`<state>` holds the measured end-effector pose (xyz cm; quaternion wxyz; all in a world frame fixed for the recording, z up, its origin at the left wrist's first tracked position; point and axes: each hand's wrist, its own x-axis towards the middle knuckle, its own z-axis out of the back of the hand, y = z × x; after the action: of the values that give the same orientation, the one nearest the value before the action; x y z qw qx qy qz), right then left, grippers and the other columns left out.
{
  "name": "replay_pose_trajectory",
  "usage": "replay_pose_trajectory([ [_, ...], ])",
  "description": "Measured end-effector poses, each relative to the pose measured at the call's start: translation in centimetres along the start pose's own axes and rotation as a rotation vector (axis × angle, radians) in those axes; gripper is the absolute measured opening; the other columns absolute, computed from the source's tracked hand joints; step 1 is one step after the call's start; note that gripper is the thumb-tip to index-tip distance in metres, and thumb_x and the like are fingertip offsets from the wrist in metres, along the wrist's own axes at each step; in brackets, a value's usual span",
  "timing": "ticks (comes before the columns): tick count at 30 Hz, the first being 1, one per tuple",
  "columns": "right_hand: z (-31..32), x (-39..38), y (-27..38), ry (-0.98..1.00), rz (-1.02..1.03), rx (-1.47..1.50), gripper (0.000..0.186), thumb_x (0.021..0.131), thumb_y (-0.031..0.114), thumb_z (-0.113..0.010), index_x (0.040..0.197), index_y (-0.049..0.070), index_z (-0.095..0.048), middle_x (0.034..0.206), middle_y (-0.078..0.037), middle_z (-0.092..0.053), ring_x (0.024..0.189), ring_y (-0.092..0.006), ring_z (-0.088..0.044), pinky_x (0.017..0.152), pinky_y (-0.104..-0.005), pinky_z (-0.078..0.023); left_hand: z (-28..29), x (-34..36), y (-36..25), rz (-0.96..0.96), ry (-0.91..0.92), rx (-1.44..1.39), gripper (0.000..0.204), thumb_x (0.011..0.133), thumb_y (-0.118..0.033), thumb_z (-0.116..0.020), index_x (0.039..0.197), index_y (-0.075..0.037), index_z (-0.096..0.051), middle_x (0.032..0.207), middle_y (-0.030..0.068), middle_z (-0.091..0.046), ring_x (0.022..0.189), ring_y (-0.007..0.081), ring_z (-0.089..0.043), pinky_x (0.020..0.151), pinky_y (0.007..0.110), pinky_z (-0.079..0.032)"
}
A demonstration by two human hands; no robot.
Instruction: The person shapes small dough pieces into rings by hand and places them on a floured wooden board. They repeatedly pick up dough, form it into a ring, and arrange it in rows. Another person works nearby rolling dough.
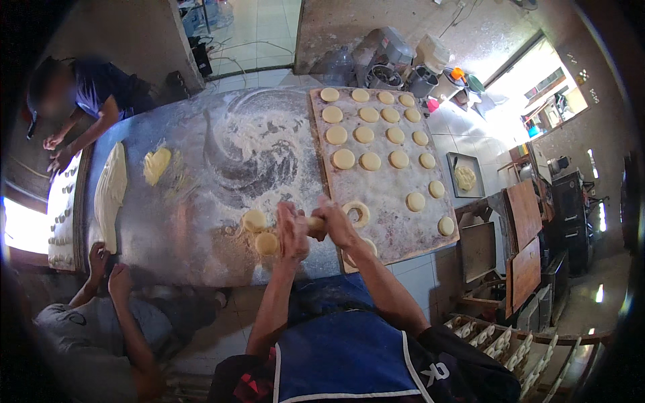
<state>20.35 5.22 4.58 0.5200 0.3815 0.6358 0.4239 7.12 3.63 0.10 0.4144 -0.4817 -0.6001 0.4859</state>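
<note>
My left hand (291, 232) and my right hand (334, 221) are closed together on a piece of pale dough (314, 223), held just above the floured metal table (201, 201). Two round dough pieces (254, 220) lie on the table just left of my left hand, one behind the other (267, 243). A dough ring (356, 213) lies on the floured wooden board (390, 195) just right of my right hand. Several flat dough rounds (369, 161) sit in rows on the board.
A long slab of dough (109, 191) and a smaller yellow lump (156, 164) lie at the table's left. One person (87, 94) works at the far left corner, another (101, 322) at the near left. Mixers and buckets (403, 67) stand beyond the board. Trays (510, 342) with dough rings are at lower right.
</note>
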Motion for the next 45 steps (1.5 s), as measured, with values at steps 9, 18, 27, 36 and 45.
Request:
replay_pose_trajectory([
  [9,2.6,-1.9,-1.6,-0.148,0.546,-0.852,0.027,0.099,0.022,-0.045,0.113,-0.001,-0.047,0.085,-0.025,-0.059,0.072,-0.0364,-0.056,0.063,-0.0467,-0.045,-4.2,0.1,3.9,-0.182,-0.021,0.156,0.033,0.100,-0.039,-0.040,0.083,-0.011,-0.043,0.069,-0.0001,-0.041,0.058,0.0133,-0.047,0.046,0.035,-0.040],
  [18,5.4,-3.2,-1.9,-0.173,0.569,-0.605,0.064,0.099,0.046,-0.039,0.071,-0.006,-0.063,0.056,-0.018,-0.053,0.052,-0.0314,-0.048,0.055,-0.0430,-0.040,-6.0,-0.8,6.3,-0.635,-0.058,0.435,0.033,0.099,-0.038,-0.046,0.090,-0.007,-0.054,0.082,0.0058,-0.057,0.072,0.0192,-0.061,0.059,0.040,-0.049],
  [27,8.8,-4.2,-2.5,-0.054,0.349,-0.555,0.065,0.100,0.048,-0.036,0.071,-0.006,-0.056,0.055,-0.021,-0.047,0.051,-0.0355,-0.047,0.053,-0.0456,-0.039,-9.9,-3.5,3.2,-0.295,-0.036,0.379,0.041,0.101,-0.040,-0.040,0.073,-0.010,-0.046,0.056,0.0009,-0.044,0.051,0.0119,-0.048,0.046,0.033,-0.040],
  [36,11.5,-6.4,-2.5,-0.025,0.461,-0.610,0.057,0.101,0.041,-0.040,0.065,-0.003,-0.050,0.053,-0.019,-0.045,0.046,-0.0324,-0.045,0.046,-0.0424,-0.035,-11.0,-4.8,5.3,-0.092,0.096,0.309,0.026,0.101,-0.024,-0.041,0.091,-0.005,-0.056,0.080,-0.0022,-0.054,0.075,0.0097,-0.051,0.063,0.028,-0.042],
  [45,15.2,-7.8,-3.3,-0.056,0.427,-0.599,0.061,0.101,0.043,-0.038,0.067,-0.004,-0.057,0.057,-0.025,-0.051,0.052,-0.0438,-0.047,0.052,-0.0475,-0.039,-14.2,-5.5,4.3,-0.540,0.130,0.417,0.028,0.100,-0.027,-0.044,0.082,-0.007,-0.051,0.077,0.0000,-0.054,0.068,0.0106,-0.050,0.060,0.030,-0.041],
])
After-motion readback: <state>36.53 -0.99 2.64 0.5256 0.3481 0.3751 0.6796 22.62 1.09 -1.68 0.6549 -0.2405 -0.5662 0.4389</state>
